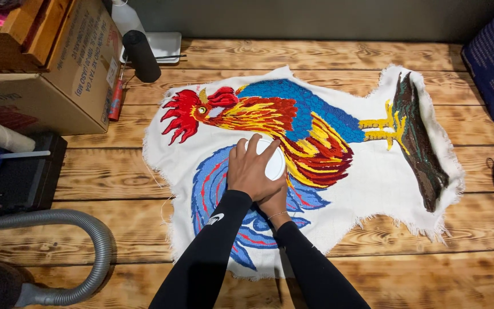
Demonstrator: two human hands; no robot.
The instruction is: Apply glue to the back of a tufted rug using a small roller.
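Pressing a white round object (274, 162) onto rooster embroidery (315, 131), both hands stacked.

My left hand (250, 169) lies over my right hand (274, 200), fingers curled, both arms stretched forward in black sleeves.

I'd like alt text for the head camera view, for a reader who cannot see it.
Two hands in black sleeves, the left hand over the right hand, press a white round object onto a tufted rooster rug lying on a wooden table. A cardboard box and grey vacuum hose sit at left.
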